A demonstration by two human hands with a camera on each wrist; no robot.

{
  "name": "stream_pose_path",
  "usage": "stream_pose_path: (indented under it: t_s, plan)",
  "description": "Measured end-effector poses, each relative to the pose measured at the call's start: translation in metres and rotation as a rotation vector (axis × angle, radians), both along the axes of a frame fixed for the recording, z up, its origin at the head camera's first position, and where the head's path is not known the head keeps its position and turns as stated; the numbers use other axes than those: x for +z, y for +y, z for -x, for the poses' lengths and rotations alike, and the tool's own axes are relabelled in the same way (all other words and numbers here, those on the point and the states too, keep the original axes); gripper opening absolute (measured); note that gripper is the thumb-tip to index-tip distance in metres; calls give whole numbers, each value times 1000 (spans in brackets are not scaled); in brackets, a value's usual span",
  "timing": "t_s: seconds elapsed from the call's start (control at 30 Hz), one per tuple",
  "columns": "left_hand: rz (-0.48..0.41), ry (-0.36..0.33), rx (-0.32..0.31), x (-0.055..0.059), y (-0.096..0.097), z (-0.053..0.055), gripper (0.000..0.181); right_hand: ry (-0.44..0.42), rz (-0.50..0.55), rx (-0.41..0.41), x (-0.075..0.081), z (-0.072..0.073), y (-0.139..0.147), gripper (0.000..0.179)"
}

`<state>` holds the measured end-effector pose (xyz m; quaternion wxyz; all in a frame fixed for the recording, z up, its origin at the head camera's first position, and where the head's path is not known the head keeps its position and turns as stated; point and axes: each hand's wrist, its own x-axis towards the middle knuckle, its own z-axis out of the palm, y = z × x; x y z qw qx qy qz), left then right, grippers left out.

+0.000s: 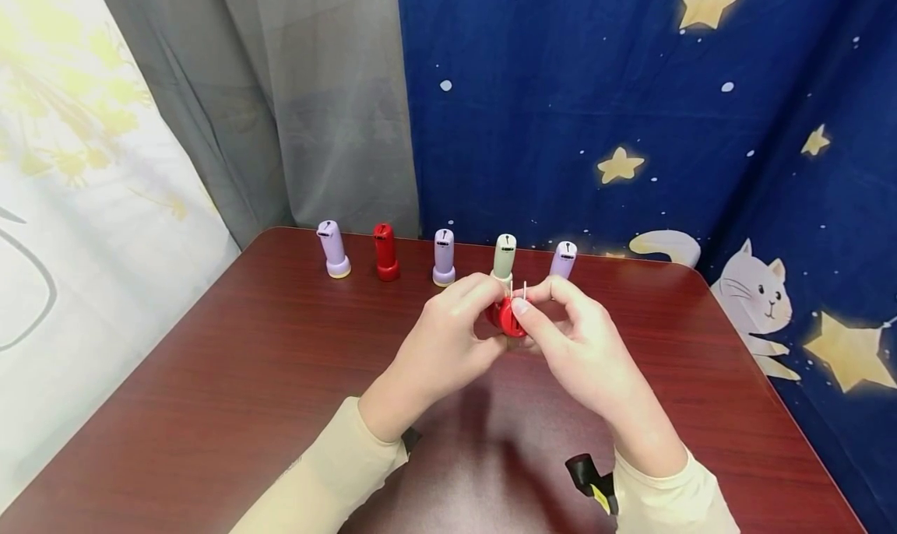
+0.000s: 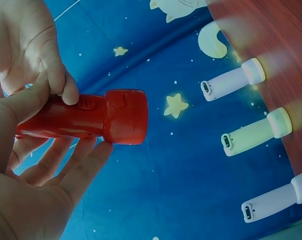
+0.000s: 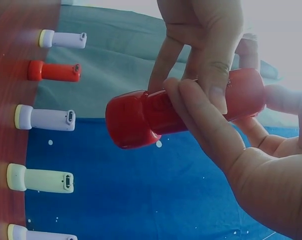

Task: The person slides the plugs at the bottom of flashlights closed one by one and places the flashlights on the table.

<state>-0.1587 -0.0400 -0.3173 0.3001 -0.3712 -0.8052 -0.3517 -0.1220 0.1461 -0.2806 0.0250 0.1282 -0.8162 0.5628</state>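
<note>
A red flashlight (image 2: 126, 117) is held up over the table by both hands, its head pointing away from the person. My left hand (image 1: 452, 335) grips its body from the left, with fingers under the barrel in the left wrist view. From the other side my right hand (image 1: 582, 343) holds the tail end, the thumb pressed against it. Two thin pale prongs (image 1: 524, 289) stick up at that end in the head view. In the right wrist view, fingers of both hands cover part of the flashlight's body (image 3: 245, 92).
Along the table's far edge several flashlights stand on their heads: a purple one (image 1: 332, 247), a red one (image 1: 385, 251), another purple one (image 1: 444, 256), a green one (image 1: 504, 255) and a purple one (image 1: 564, 259) partly behind the right hand. Curtains (image 1: 518, 114) hang behind the table (image 1: 280, 347).
</note>
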Motion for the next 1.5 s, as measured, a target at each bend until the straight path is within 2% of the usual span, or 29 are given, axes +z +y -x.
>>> stream_pose_path:
  t_s: [0.2,0.9,1.5]
  plan:
    - [-4,-9,-7,0,0,0,28,4,-7,-5,0,-1,0,23]
    - [-42,20,9,1,-1,-1,23,36,111,52,-3,0,-1,25]
    - [-62,24,13,-1,-1,0,24,28,56,48,-4,0,0,25]
